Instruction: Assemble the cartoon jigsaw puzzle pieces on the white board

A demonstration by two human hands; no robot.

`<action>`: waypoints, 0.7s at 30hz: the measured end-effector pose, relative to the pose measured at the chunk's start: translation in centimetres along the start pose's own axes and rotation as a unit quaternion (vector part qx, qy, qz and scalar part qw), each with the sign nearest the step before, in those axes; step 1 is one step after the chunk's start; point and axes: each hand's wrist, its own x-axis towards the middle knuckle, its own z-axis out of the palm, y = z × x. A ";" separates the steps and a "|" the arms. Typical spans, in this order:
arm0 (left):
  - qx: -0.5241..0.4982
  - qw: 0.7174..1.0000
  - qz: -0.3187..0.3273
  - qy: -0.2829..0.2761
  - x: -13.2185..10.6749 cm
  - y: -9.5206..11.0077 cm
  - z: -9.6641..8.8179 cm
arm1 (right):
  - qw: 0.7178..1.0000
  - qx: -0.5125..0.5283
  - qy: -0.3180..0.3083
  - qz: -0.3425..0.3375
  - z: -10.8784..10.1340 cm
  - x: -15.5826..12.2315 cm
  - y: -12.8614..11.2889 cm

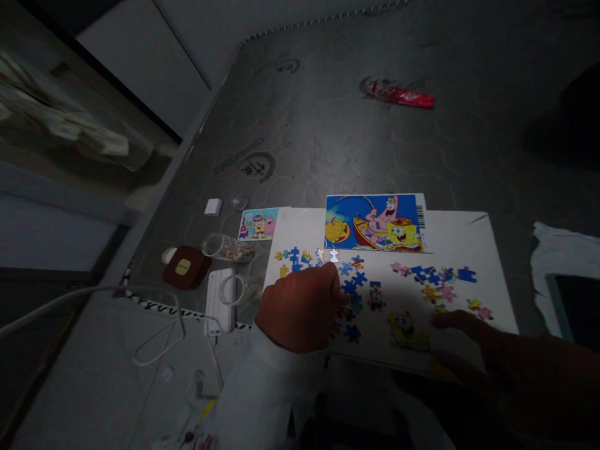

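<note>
My left hand, in a white sleeve, is curled over a loose spread of blue, yellow and white jigsaw pieces on a white board. Its fingertips are hidden, so I cannot tell whether it holds a piece. My right hand, dim in shadow, rests at the board's near edge with fingers apart, holding nothing. Near its fingertips lie pink, yellow and blue pieces and an assembled yellow cartoon section. A cartoon picture card lies along the board's far edge.
Left of the board are a small cartoon card, a glass jar on its side, a dark red pouch, a white power adapter and white cables. A red tube lies on the grey tabletop beyond. White cloth lies to the right.
</note>
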 end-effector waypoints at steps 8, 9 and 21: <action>-0.007 0.999 0.039 -0.026 1.0 1.3 0.5 | 1.000 0.007 0.017 0.003 -0.1 -0.3 -0.2; -0.009 0.999 0.037 -0.025 0.9 1.3 0.5 | 1.000 0.008 0.019 0.005 -0.1 -0.3 -0.2; 0.003 0.999 0.021 -0.028 0.9 1.6 0.7 | 1.000 0.012 0.007 -0.003 -0.8 0.0 0.3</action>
